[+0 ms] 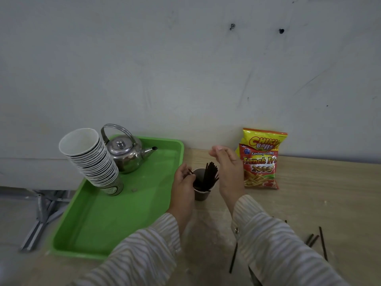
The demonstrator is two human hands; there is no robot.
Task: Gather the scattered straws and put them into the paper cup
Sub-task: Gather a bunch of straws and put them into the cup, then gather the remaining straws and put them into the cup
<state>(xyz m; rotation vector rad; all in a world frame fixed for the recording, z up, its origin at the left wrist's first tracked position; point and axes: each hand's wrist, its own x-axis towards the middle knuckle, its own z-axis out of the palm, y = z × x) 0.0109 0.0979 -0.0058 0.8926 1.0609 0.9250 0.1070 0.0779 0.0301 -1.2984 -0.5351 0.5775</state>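
Note:
A dark paper cup (203,194) stands on the wooden table just right of the green tray. A bundle of dark straws (209,175) leans inside it, tips pointing up. My left hand (183,183) rests against the cup's left rim and pinches a short dark straw between its fingertips. Just right of the cup hovers my right hand (227,168), fingers spread and holding nothing. Several loose straws (322,242) lie on the table at the lower right, and another straw (233,258) lies between my sleeves.
A green tray (99,223) at the left carries a tilted stack of paper cups (90,159) and a steel kettle (125,152). Two snack bags (260,159) lean on the wall behind the cup. The table's left edge drops off beside the tray.

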